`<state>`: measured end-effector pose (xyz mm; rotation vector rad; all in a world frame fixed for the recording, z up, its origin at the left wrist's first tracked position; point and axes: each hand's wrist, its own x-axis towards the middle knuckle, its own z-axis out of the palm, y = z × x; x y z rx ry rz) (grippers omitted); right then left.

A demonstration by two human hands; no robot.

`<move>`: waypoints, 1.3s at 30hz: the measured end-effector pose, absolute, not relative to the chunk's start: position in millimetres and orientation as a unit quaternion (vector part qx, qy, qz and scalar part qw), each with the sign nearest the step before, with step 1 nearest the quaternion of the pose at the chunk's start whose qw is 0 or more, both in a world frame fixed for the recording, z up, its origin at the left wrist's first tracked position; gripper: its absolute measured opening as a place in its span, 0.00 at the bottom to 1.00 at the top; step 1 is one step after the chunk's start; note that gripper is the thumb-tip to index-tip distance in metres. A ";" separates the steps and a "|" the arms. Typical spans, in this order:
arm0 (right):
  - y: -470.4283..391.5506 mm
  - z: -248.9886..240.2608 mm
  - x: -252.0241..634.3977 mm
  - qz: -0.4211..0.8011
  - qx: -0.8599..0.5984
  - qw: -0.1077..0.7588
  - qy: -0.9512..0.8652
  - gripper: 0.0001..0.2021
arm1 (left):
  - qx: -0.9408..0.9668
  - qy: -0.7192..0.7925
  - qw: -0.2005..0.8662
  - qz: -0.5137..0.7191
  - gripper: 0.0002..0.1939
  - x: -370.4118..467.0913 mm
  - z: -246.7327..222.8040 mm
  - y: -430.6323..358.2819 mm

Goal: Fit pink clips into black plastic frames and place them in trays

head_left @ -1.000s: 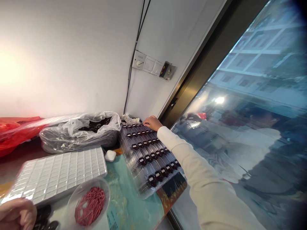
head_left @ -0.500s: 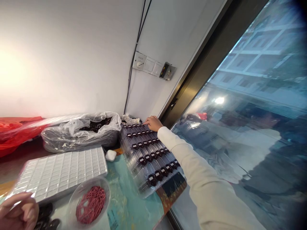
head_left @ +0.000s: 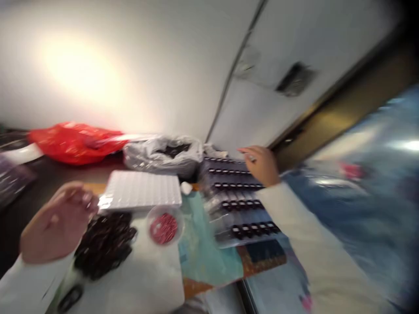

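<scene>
My right hand [head_left: 260, 165] is raised above the back right of a clear plastic tray [head_left: 209, 218] holding rows of dark pieces with small white labels. Its fingers point left, loosely apart and blurred, with nothing visible in them. At the left, my left hand [head_left: 55, 226] shows its palm with fingers loosely bent, nothing visible in it. Beside that hand lies a pile of glossy dark brown pieces [head_left: 104, 244] on a white sheet [head_left: 147, 279]. A round clear bowl [head_left: 181, 226] with thin pinkish-red sticks [head_left: 163, 228] stands between the pile and the tray.
A white gridded tray [head_left: 142, 189] lies behind the bowl. Along the wall are a red plastic bag [head_left: 75, 141] and a clear bag [head_left: 157, 161] with dark contents. A small white object [head_left: 186, 188] sits beside the gridded tray. The window frame [head_left: 343, 109] runs along the right.
The view has swung left, bringing the dark pile and more of my left hand into sight. My right hand has lifted off the far edge of the labelled tray.
</scene>
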<state>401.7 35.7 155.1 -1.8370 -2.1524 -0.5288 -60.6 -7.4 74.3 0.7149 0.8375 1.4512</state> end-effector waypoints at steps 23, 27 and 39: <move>-160.9 -30.1 239.8 0.108 -0.442 0.319 -0.832 0.11 | 0.778 0.601 -0.010 0.182 0.62 -115.8 -46.8 -101.9; -159.0 -37.3 236.3 0.086 -0.479 0.333 -0.808 0.12 | 0.792 0.578 -0.001 0.197 0.65 -113.3 -49.2 -89.9; -160.9 -49.8 237.2 0.025 -0.492 0.346 -0.798 0.13 | 0.901 0.364 0.065 0.227 0.13 -108.4 51.8 6.0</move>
